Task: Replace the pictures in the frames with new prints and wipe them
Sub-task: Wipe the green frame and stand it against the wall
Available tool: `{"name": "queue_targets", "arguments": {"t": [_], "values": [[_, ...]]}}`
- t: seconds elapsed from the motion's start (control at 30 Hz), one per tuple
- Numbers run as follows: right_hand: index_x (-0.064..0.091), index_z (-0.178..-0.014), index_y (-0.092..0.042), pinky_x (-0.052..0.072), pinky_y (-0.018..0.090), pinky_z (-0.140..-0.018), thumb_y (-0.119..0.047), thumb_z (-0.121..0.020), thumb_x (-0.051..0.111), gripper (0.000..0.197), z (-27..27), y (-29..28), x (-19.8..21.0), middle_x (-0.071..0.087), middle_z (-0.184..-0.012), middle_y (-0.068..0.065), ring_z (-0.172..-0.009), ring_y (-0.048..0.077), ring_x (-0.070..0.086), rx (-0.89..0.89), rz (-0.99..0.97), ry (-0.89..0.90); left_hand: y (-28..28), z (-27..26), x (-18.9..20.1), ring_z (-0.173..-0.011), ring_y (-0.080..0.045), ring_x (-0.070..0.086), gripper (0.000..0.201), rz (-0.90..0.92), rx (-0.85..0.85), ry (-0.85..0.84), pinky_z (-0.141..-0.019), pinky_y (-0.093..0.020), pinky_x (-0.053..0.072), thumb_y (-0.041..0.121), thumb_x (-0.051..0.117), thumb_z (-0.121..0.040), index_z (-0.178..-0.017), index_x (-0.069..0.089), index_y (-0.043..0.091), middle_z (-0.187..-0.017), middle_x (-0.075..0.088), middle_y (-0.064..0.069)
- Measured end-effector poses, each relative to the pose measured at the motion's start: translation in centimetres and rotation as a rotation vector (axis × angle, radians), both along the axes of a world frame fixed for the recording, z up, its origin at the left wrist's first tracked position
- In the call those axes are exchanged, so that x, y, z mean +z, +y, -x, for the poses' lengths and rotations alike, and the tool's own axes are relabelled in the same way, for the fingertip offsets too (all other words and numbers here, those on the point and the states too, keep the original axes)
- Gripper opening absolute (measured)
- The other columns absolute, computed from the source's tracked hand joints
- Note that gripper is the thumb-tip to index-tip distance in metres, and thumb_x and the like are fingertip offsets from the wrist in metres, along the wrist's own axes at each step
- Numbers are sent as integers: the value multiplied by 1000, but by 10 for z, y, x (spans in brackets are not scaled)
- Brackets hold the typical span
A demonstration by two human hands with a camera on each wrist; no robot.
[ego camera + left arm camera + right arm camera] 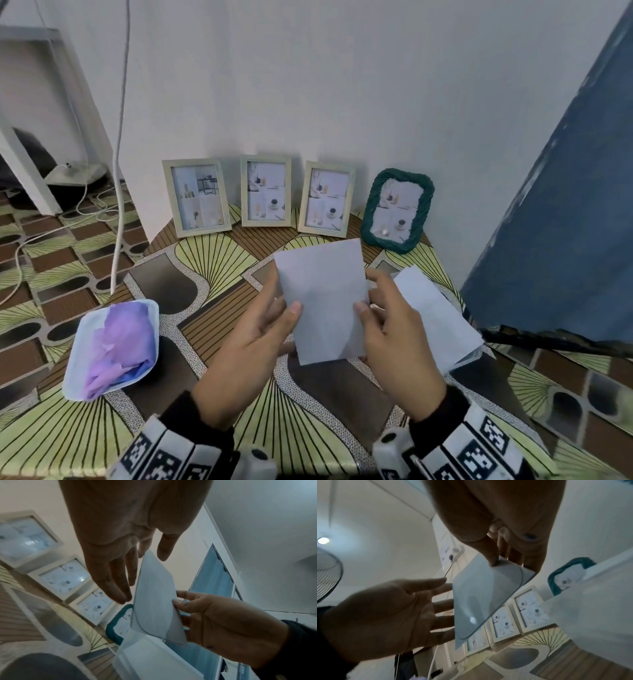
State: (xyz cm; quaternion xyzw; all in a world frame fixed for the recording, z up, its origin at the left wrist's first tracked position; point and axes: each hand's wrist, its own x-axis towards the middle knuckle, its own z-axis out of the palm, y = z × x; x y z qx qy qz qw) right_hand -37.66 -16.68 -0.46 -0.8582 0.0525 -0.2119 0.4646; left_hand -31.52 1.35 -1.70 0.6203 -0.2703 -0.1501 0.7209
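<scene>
- at lower left of the head view, a white tray (79,349) on the patterned counter (212,260), holding a crumpled purple cloth (120,342).
- along the back of the counter, against the wall (342,85), three pale wooden frames in a row: left frame (196,197), middle frame (266,191), third frame (326,199); all upright and leaning back, each with a picture behind the glass.
- right of these, a green braided frame (397,210), also upright, near the back right corner of the counter.
- in the middle of the head view, a stack of white prints (322,301) held above the counter, blank side toward the camera, its top edge overlapping the foot of the third frame in the picture.
- left hand (246,346) open at the stack's left edge, thumb lying on the front of the paper, fingers straight and spread behind it, as seen from the right wrist (388,615).
- right hand (394,339) gripping the stack at its right edge, thumb in front and fingers curled behind; pinch plain from the left wrist (223,622).
- further right, a clear plastic sleeve (442,315) with white sheets inside, lying flat on the counter just beside the right hand.
- at far right, a blue door (565,222).
</scene>
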Motion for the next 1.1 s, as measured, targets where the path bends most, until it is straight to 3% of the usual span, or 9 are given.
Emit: {"name": "queue_targets", "arguments": {"t": [0.1,0.2,0.33,0.4,0.5,0.63,0.77,1.0,1.1], "values": [[45,-111,-43,52,23,-73,-17,-101,50,28,14,-23,5,70,-103,-24,-95,-3,64,-6,-180,31,-16,0,12,-113,-13,65,43,-38,0,-52,-85,-26,56,23,48,-99,-135,49,48,-123,69,5],[50,-110,-33,52,29,-79,-17,-102,49,18,24,-42,8,74,-105,-14,-96,3,68,-10,-369,84,-34,-2,18,-104,-16,69,33,-77,19,-31,-88,-28,56,15,49,-100,-130,58,26,-111,74,0],[50,-108,-28,57,27,-74,-16,-103,45,14,34,-62,16,75,-105,-5,-96,12,71,30,-487,146,-60,-2,23,-75,-7,69,26,-103,38,20,-58,-16,50,9,53,-99,-122,61,17,-95,77,-3],[50,-107,-27,57,27,-72,-16,-103,46,13,36,-73,20,75,-103,-6,-96,14,70,-8,-437,142,-72,-5,24,-71,-5,67,25,-125,14,38,-60,-17,47,11,54,-99,-122,61,18,-92,77,-3],[51,-105,-29,57,40,-80,-14,-102,49,16,36,-93,29,74,-101,-8,-97,17,69,-114,-275,69,-90,-13,23,-92,-1,68,27,-236,-35,-75,-77,-18,49,18,55,-99,-121,60,35,-101,76,8],[47,-109,-33,54,35,-76,-18,-101,50,18,35,-129,41,69,-92,-21,-87,-1,64,-344,41,-120,-111,-26,16,-112,9,49,37,-479,27,-432,-90,-13,43,32,53,-99,-132,46,47,-128,56,18],[46,-110,-32,51,23,-69,-18,-100,50,17,33,-164,40,69,-96,-18,-85,-5,63,-481,83,-155,-133,-45,12,-140,-12,25,55,-846,-68,-918,-114,-44,27,39,49,-99,-148,25,43,-153,31,9],[46,-102,-34,43,13,-54,-18,-99,51,17,27,-184,17,67,-86,-20,-74,-7,62,-543,37,-39,-176,-69,7,-150,-15,-4,67,-1105,-300,-1214,-116,-60,10,40,46,-99,-153,6,41,-164,-1,5],[47,-101,-34,52,26,-61,-19,-99,52,16,24,-188,13,69,-85,-19,-75,3,65,-542,-7,-14,-186,-73,2,-150,-17,-1,65,-1099,-264,-1289,-114,-58,12,42,45,-99,-152,9,41,-164,2,2]]}}
